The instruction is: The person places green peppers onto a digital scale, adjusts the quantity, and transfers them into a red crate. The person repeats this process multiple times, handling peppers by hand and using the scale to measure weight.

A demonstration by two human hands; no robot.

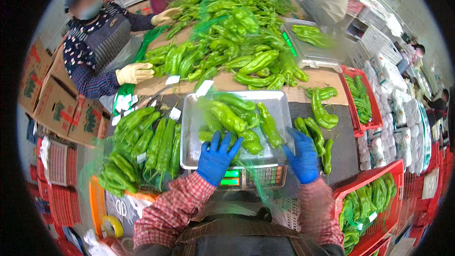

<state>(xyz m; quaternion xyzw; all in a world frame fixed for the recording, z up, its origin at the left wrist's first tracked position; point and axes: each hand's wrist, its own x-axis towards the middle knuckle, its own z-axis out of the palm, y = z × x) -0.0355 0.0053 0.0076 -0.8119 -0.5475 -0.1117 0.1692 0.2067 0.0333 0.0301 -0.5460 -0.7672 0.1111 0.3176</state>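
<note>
Long green peppers (231, 117) lie on the metal tray (277, 96) of a weighing scale with lit green displays (229, 177). My left hand (217, 156), in a blue glove, rests its spread fingers against the peppers at the tray's near edge. At the tray's right edge my right hand (304, 156), also gloved in blue, has its fingers apart beside a single pepper (269, 124); a firm hold on it is not visible. Green netting (257, 181) hangs over the scale's front. Bundled peppers (163, 145) with white tags lie left of the tray, and loose peppers (321, 110) lie right of it.
A large pepper heap (234, 25) covers the far table. A co-worker in light gloves (135, 73) stands left; others work at the far end. Another scale tray (309, 53) is at the back right. Red crates of peppers (398, 199) stand right, with a tape roll (113, 225) lower left.
</note>
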